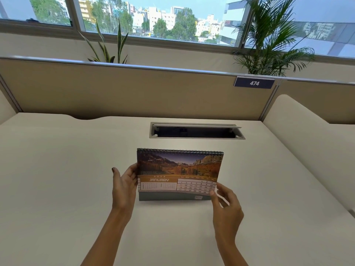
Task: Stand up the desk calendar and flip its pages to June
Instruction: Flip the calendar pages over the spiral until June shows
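1. Head view: the calendar [179, 169] is standing on the tabletop [57, 189], showing January (not June yet).
2. The left hand [124, 182] is touching its left edge, fingers straight.
3. The right hand [225, 203] is pinching the page [192, 186] by its bottom right corner, looking ready for flipping it up.

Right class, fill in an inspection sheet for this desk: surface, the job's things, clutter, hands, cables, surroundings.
Surface: pale desk, with an open hatch set in it behind the calendar.
Job's things: desk calendar stands upright, spiral binding on top, showing January.
Clutter: nothing seen.
Hands: left hand has its fingers against the calendar's left edge, thumb apart; right hand pinches the page's lower right corner.
Cables: nothing seen; the hatch is dark inside.
Surroundings: beige partition with a sign reading 474, a snake plant and a palm behind it, windows onto buildings and trees.
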`<state>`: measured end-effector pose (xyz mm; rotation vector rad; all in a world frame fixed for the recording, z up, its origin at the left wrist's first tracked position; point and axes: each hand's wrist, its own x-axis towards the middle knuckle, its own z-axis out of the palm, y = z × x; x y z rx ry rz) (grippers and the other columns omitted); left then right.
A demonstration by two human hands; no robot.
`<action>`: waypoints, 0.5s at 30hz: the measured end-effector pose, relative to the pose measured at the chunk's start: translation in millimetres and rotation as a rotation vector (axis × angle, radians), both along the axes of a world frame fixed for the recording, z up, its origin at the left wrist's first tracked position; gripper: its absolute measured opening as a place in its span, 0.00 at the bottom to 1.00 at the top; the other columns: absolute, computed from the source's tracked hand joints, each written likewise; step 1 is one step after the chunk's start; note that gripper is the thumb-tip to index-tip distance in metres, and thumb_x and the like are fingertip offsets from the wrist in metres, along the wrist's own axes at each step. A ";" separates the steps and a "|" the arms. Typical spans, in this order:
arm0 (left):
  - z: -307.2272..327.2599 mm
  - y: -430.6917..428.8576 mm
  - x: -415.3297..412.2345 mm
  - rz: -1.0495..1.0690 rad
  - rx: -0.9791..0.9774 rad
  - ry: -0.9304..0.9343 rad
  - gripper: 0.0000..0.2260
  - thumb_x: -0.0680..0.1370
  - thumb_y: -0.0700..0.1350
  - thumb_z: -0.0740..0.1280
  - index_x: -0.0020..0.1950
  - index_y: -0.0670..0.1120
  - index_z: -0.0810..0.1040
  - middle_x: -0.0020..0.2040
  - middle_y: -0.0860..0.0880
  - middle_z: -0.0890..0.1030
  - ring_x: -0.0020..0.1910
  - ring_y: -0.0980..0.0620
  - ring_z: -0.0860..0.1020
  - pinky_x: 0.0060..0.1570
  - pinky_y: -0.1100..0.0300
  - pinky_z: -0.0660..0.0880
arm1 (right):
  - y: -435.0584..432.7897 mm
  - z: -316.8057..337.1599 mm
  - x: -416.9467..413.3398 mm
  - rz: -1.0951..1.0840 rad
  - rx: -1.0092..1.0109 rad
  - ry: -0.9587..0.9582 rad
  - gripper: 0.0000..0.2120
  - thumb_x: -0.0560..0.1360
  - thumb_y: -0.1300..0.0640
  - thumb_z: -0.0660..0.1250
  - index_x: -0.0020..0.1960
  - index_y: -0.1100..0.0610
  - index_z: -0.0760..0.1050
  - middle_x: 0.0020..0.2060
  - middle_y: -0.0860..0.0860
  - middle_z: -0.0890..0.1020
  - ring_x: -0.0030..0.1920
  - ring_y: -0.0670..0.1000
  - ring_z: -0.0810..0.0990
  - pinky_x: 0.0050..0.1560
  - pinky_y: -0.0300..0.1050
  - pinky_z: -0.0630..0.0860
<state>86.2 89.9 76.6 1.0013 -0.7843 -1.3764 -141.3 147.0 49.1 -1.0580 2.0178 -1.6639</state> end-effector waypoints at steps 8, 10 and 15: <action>3.2 2.1 -0.6 0.002 0.014 -0.002 0.30 0.79 0.62 0.39 0.65 0.47 0.71 0.59 0.49 0.79 0.59 0.51 0.76 0.56 0.58 0.70 | 8.5 8.3 -5.5 0.013 -0.007 -0.131 0.08 0.69 0.57 0.74 0.46 0.55 0.80 0.41 0.51 0.84 0.43 0.49 0.83 0.41 0.36 0.81; 3.9 2.6 -0.5 0.002 0.015 -0.001 0.30 0.79 0.62 0.39 0.64 0.48 0.72 0.60 0.48 0.79 0.59 0.51 0.76 0.56 0.58 0.70 | 8.3 10.0 -9.1 0.022 0.006 -0.172 0.07 0.68 0.58 0.75 0.45 0.56 0.81 0.40 0.51 0.85 0.43 0.50 0.84 0.42 0.41 0.83; 7.0 3.4 0.3 -0.008 0.021 -0.004 0.30 0.78 0.63 0.39 0.59 0.49 0.75 0.58 0.46 0.80 0.57 0.48 0.77 0.53 0.56 0.72 | 10.7 14.1 -12.6 0.068 0.021 -0.160 0.04 0.69 0.60 0.73 0.42 0.53 0.80 0.39 0.50 0.85 0.43 0.52 0.84 0.41 0.38 0.82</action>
